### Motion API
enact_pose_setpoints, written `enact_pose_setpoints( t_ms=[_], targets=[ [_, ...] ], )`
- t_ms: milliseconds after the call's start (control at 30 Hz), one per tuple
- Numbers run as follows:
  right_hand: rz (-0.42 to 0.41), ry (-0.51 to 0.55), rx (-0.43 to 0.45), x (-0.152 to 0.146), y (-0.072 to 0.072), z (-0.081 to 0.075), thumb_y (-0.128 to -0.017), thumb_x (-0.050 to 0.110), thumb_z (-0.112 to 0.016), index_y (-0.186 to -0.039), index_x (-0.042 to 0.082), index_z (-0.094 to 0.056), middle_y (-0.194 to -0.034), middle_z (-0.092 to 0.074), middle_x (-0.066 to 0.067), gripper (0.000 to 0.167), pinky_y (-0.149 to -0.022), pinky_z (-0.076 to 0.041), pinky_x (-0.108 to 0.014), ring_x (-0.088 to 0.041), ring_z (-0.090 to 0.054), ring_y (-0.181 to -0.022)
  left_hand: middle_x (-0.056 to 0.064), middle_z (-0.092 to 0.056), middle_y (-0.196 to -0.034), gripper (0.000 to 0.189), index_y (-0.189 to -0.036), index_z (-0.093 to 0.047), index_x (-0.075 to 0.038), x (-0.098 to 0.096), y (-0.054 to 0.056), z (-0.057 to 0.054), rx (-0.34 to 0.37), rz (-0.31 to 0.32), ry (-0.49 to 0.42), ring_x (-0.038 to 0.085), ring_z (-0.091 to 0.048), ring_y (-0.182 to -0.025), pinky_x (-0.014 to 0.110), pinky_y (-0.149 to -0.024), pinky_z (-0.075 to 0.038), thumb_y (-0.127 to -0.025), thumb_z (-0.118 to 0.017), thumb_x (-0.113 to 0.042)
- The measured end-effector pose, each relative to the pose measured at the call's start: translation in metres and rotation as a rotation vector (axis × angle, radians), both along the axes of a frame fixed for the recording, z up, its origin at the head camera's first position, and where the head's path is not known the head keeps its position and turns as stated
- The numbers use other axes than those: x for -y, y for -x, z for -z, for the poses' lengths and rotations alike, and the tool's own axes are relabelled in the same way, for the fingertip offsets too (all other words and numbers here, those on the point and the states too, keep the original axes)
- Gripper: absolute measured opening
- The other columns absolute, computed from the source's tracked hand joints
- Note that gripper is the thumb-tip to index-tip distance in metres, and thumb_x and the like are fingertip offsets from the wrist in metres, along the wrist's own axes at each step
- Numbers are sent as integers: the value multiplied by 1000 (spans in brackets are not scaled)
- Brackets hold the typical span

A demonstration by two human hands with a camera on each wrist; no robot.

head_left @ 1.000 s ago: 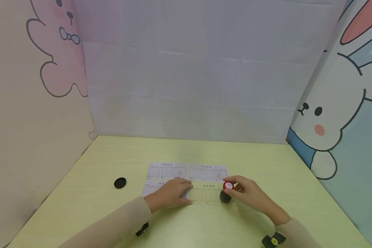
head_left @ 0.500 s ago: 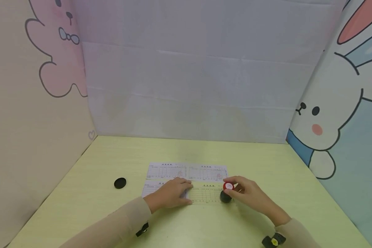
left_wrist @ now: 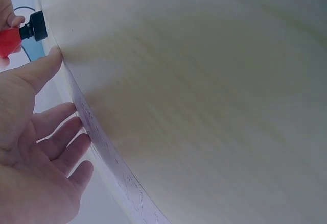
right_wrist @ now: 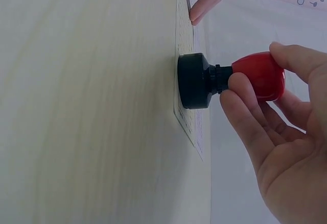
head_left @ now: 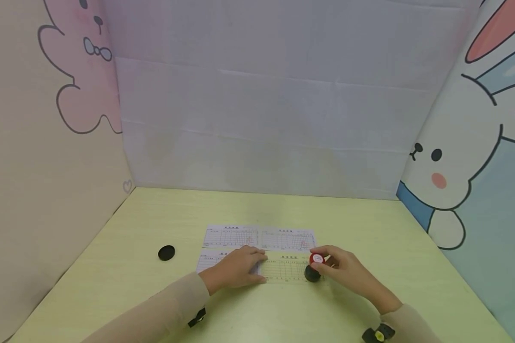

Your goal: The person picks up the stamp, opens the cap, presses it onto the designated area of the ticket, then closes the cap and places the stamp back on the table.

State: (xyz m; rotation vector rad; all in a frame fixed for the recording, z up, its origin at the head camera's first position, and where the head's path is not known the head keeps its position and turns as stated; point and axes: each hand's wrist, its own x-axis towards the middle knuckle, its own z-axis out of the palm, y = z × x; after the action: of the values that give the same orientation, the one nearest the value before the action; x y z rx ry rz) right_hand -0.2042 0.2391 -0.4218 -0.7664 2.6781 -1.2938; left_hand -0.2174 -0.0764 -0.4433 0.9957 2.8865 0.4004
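Note:
My right hand (head_left: 345, 267) grips the red knob of a stamp (right_wrist: 259, 75) between thumb and fingers. The stamp's round black base (right_wrist: 193, 81) stands upright on the right end of a yellowish printed form (head_left: 283, 270); its underside is hidden. My left hand (head_left: 236, 268) lies across the near forms with fingers straight, its fingertips touching the left part of the yellowish form. In the left wrist view the thumb (left_wrist: 46, 68) and fingers rest along the paper's edge. A white form (head_left: 208, 257) is partly covered by this hand.
Two more white forms, one at back left (head_left: 231, 236) and one at back right (head_left: 287, 239), carry faint red marks near their lower right corners. A round black lid (head_left: 166, 253) lies on the table (head_left: 154, 295) to the left. Walls enclose the table's back and sides.
Both hands keep nearly the same place. The stamp stays on the yellowish form, its knob a hair lower in the head view, where the whole scene also shifts slightly.

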Motion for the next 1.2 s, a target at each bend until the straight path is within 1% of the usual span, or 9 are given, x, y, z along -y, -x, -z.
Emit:
enact_pose_setpoints(
  t_ms=[233, 667, 900, 1067, 1200],
  targets=[
    [6, 18, 18, -1, 2, 4, -97, 27, -69, -128, 0, -63, -106, -68, -2, 41, -70, -53, -26, -15, -64, -82, 6, -56, -143, 62, -138, -60, -7, 0, 0, 0, -3, 5, 4, 26, -50, -131, 40, -109, -41, -91, -72, -47],
    [-19, 46, 46, -1, 3, -1, -98, 21, -68, -130, -2, -61, -109, -67, -5, 40, -71, -53, -26, -16, -64, -86, 7, -55, -143, 62, -137, -60, -6, 0, 0, -3, 15, -2, -4, 27, -50, -132, 40, -109, -41, -91, -72, -46],
    [-17, 31, 74, -1, 5, -1, -98, 23, -68, -130, -3, -60, -107, -66, -6, 42, -71, -52, -26, -17, -63, -86, 7, -55, -144, 62, -138, -60, -5, 0, -1, -6, 29, 2, -12, 27, -50, -132, 41, -108, -42, -92, -72, -45],
    [-29, 30, 90, -1, 4, -3, -98, 23, -68, -130, -3, -60, -107, -65, -6, 42, -71, -52, -26, -19, -63, -87, 6, -54, -144, 62, -139, -59, -6, -1, 1, -3, 35, 0, -9, 27, -50, -132, 41, -108, -41, -92, -72, -46],
    [-52, 8, 88, -2, 5, -6, -98, 23, -67, -129, -3, -60, -105, -65, -5, 41, -70, -52, -25, -19, -62, -87, 7, -55, -144, 63, -138, -59, -6, -1, 1, -2, 30, 2, -3, 27, -50, -132, 41, -109, -41, -92, -71, -46]
  ],
)
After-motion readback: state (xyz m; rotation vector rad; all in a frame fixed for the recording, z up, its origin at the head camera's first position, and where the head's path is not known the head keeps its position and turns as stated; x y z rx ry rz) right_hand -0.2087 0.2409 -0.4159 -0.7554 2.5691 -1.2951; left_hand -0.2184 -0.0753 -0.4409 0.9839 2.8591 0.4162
